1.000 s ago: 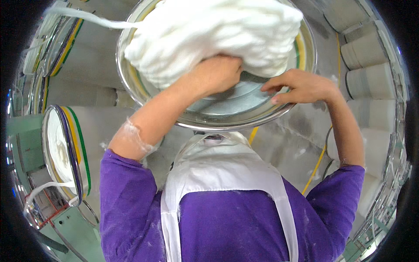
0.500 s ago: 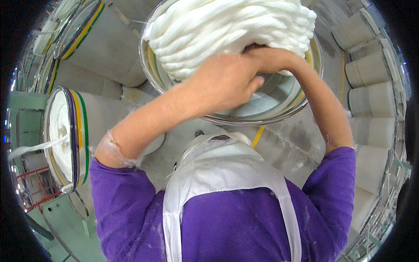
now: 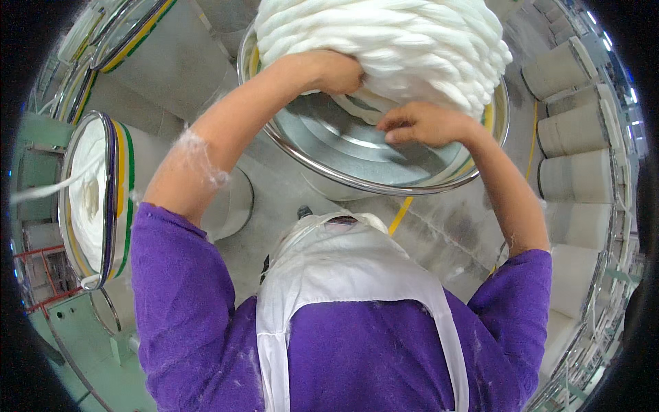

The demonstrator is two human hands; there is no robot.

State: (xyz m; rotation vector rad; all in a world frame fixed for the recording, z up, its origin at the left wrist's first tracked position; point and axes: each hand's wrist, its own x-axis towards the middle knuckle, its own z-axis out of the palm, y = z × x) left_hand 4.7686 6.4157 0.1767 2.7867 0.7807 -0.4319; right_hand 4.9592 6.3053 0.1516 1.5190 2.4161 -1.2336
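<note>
Head view: white fibre; yellow-lined grey floor; pale drums.

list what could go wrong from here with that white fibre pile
The white fibre pile bulges past the metal rim in this view, so it might slump over the side. The low strand between the left hand and right hand could snag or pull apart. Lint on the left forearm might drop in.
</note>
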